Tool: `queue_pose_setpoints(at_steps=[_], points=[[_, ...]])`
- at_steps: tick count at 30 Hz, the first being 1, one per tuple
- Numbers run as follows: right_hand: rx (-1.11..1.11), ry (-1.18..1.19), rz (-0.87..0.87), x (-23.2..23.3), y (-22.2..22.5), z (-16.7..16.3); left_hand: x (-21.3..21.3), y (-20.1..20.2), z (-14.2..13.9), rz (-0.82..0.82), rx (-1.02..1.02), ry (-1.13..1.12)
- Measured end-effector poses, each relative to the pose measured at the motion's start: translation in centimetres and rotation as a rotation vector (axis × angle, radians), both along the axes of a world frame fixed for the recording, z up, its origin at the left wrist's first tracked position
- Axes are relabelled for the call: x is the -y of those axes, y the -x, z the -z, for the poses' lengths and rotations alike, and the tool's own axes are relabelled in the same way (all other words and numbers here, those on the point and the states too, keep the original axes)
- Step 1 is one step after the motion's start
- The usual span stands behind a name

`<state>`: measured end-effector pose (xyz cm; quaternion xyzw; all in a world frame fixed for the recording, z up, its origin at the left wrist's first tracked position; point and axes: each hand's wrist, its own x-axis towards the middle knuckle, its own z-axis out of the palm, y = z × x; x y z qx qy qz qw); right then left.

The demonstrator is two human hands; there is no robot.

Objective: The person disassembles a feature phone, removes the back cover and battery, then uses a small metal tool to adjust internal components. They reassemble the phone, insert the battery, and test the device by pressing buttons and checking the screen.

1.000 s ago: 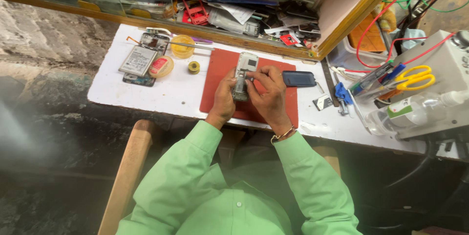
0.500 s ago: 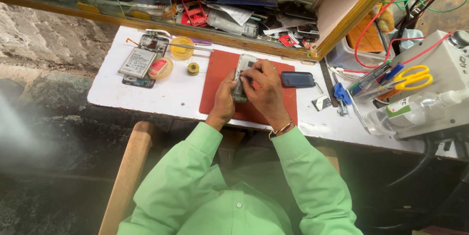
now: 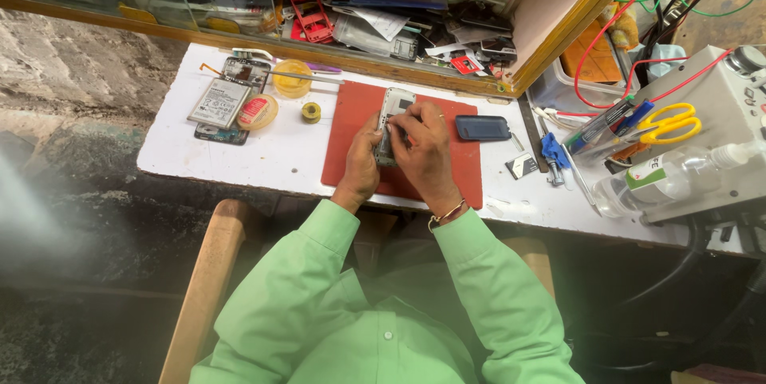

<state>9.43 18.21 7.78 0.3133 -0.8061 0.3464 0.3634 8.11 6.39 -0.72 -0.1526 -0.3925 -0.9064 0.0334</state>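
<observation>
While both hands close on one device, the bench reads as follows
Left hand (image 3: 363, 162): fingers wrapped round the near edge of the opened grey phone (image 3: 391, 116), steadying it flat on the mat
Right hand (image 3: 425, 152): fingertips pressed onto the phone's middle; whether they pinch a small tool or part cannot be told
Red mat (image 3: 351, 144): under the grip, keeping work off the white table (image 3: 239, 162)
Dark phone (image 3: 483, 127): just right of the grip, set aside
Phone battery (image 3: 219, 102): well left, beside the yellow tape roll (image 3: 311, 112)
Yellow scissors (image 3: 669, 122): far right, out of the way
</observation>
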Motion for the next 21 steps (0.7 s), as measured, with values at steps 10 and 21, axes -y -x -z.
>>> queue_pose_setpoints(at_steps=[10, 21], points=[[0.022, -0.058, -0.035, -0.41, 0.33, -0.68, -0.01, 0.36, 0.24, 0.003, 0.019, -0.031], [-0.006, -0.021, 0.044, 0.32, -0.35, -0.04, 0.17, -0.1, -0.34, 0.023, -0.006, 0.002]])
